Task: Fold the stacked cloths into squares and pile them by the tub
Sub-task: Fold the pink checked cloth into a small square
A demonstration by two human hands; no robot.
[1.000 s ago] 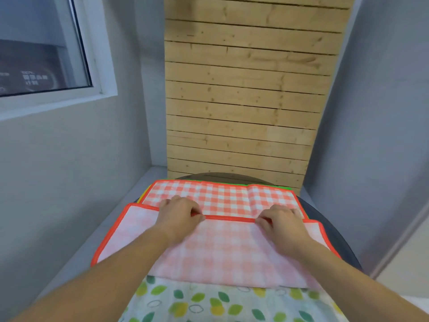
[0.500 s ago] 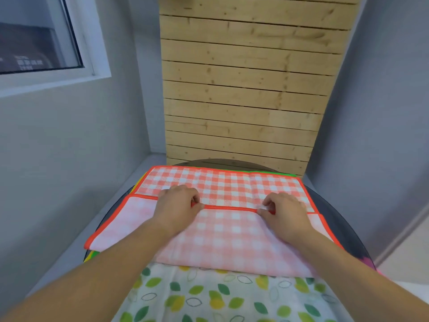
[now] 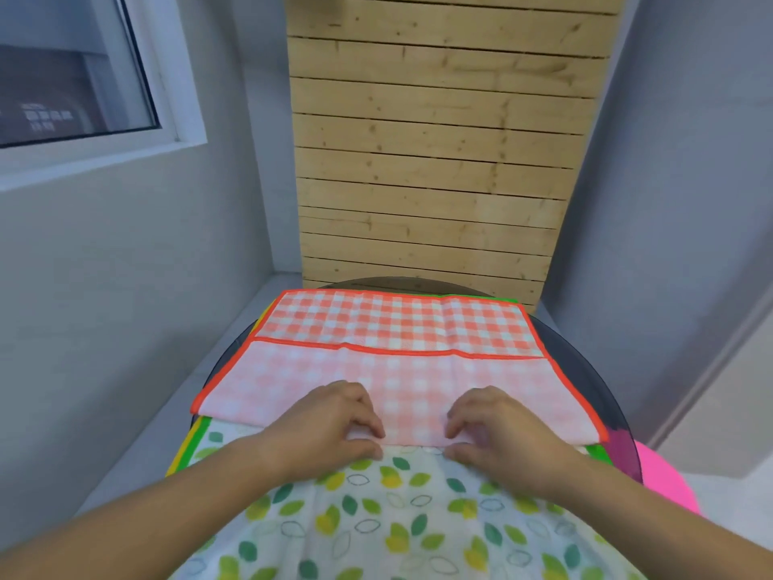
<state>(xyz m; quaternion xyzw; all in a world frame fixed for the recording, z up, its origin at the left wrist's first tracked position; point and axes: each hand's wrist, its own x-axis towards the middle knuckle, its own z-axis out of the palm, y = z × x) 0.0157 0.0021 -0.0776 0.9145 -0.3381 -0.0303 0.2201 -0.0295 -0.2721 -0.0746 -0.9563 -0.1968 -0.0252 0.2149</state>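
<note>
A red-and-white checked cloth [image 3: 401,324] with an orange hem lies on top of the stack, its near part folded over so the hem runs across the middle. My left hand [image 3: 330,424] and my right hand [image 3: 497,429] sit side by side at the near folded edge. On each, the fingers curl on top and the thumb sits at the edge, pinching the fold. Under it lies a white cloth with green and yellow leaves [image 3: 376,521], hanging toward me. Green [image 3: 598,452] and yellow [image 3: 184,450] edges of lower cloths peek out at the sides.
The stack rests on a dark round table [image 3: 585,362]. A pink tub [image 3: 665,483] shows at the right, partly behind the table edge. A wooden slat panel [image 3: 435,161] stands behind the table, with grey walls on both sides and a window at upper left.
Both hands have let go of the orange hem in the middle and drawn back toward me to the near folded edge. The folded flap now lies flat.
</note>
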